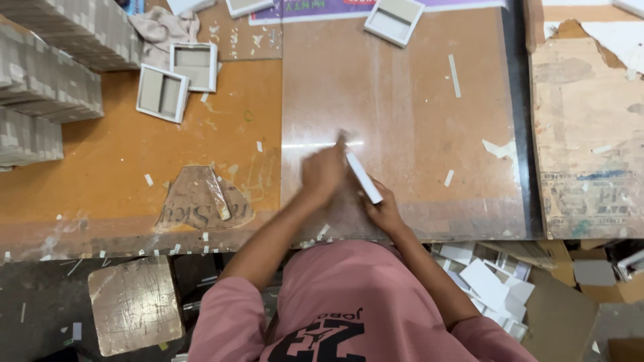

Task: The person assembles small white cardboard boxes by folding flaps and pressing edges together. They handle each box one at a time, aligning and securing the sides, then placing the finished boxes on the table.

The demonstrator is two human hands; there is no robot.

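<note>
Right hand [384,209] fingers grip a white strip [364,177] just above the desk [402,100]. Left hand [323,173], blurred, presses beside it; finger spread cannot be told. Three finished trays [163,92] lie well beyond; white offcuts [490,281] lie below the desk edge
</note>
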